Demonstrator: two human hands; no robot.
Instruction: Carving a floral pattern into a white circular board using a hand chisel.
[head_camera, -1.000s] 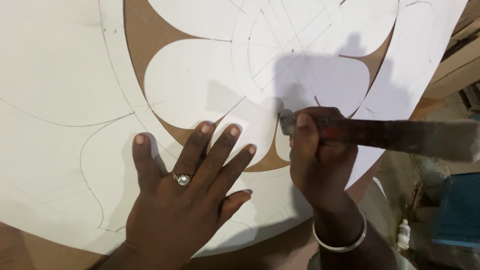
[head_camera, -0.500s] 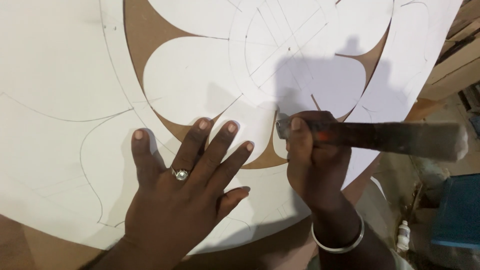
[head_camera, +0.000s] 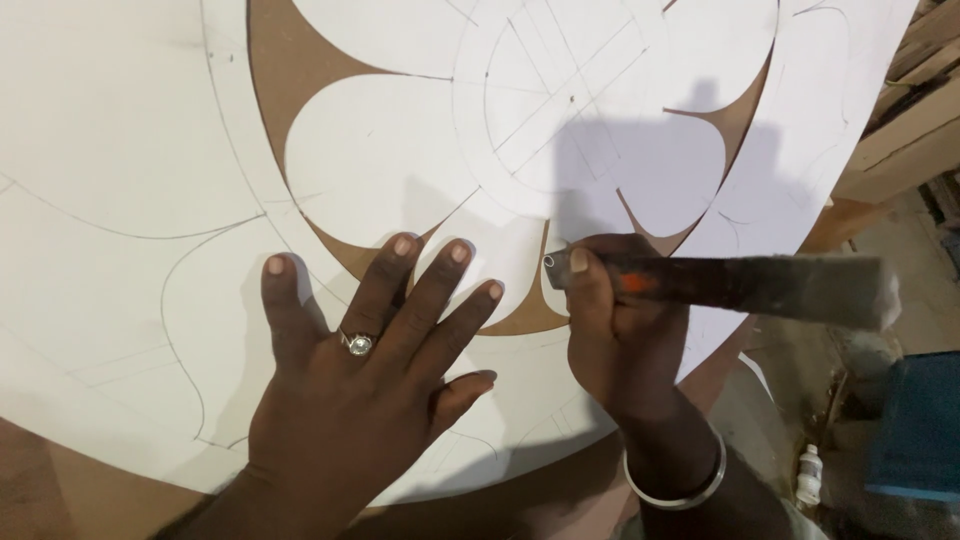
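Workshop clutter edges the scene: a bench of brown board fills most of the view, covered by a large white sheet marked with pencil curves and cut into petal shapes that expose the brown beneath.

Nearest, at 7 o'clock, the left hand lies flat on the white sheet, palm down, fingers spread apart and holding nothing. A ring with a pale stone sits on one finger.

At 5 o'clock, the right hand has its fingers clamped around a dark metal tool, which runs level toward 3 o'clock and ends in a blunt grey tip. The tool's near end rests against the sheet just beside a pointed brown cutout, close to the left fingertips but not touching them. A silver bangle circles the right wrist.

Beyond the hands, toward 12 o'clock, ruled pencil lines cross the sheet's centre.

Off the bench at 4 o'clock, a small white bottle stands on the floor beside a blue box; their contents cannot be seen. Wooden planks lie at 2 o'clock.
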